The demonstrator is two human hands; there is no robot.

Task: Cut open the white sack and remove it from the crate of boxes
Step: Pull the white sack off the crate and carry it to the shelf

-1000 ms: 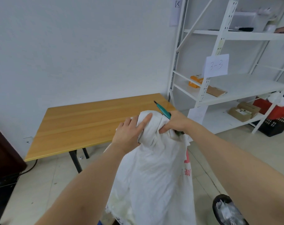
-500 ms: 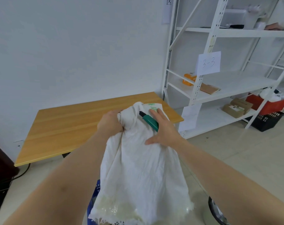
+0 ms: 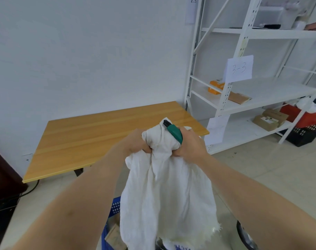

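Observation:
The white sack (image 3: 168, 192) hangs in front of me, bunched at its top between both hands, its frayed lower edge over the blue crate (image 3: 114, 210). My left hand (image 3: 137, 141) grips the bunched top on the left. My right hand (image 3: 189, 143) grips the top on the right together with a green-handled cutter (image 3: 173, 131), whose black tip points up and away. A brown box (image 3: 115, 237) shows inside the crate under the sack; the rest of the crate is hidden.
A wooden table (image 3: 99, 138) stands against the wall ahead. White metal shelving (image 3: 244, 98) with cardboard boxes and a "3-3" label stands at the right. A dark cabinet (image 3: 2, 174) is at the left, a black round object (image 3: 245, 237) on the floor at lower right.
The sack's top has been gathered tighter between both hands. My right hand went from lying flat on the sack with the cutter to curling around both.

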